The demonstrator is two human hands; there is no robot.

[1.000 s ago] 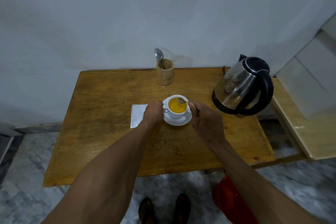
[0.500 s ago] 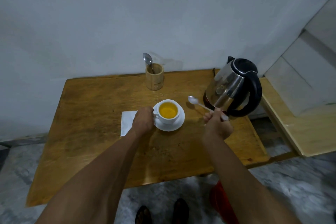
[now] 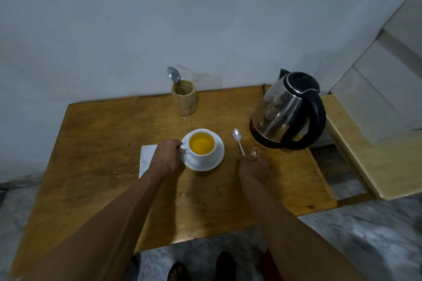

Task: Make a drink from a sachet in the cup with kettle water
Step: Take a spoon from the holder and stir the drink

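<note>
A white cup (image 3: 202,145) full of yellow-orange drink stands on a white saucer (image 3: 217,159) in the middle of the wooden table (image 3: 102,143). My left hand (image 3: 166,157) grips the cup's handle on its left side. My right hand (image 3: 254,167) is closed on the handle end of a metal spoon (image 3: 238,140), which lies low over the table to the right of the saucer, bowl pointing away from me. The steel kettle (image 3: 287,109) with its black handle stands at the back right of the table.
A wooden holder (image 3: 184,100) with a second spoon (image 3: 174,75) stands at the back by the wall. A white napkin (image 3: 146,159) lies left of the saucer, partly under my left arm. A lighter wooden surface (image 3: 370,157) adjoins on the right. My feet show below the table's front edge.
My right hand lifted the spoon out of the cup, carried it right and lowered it to the table beside the saucer. My left hand stayed on the cup handle.
</note>
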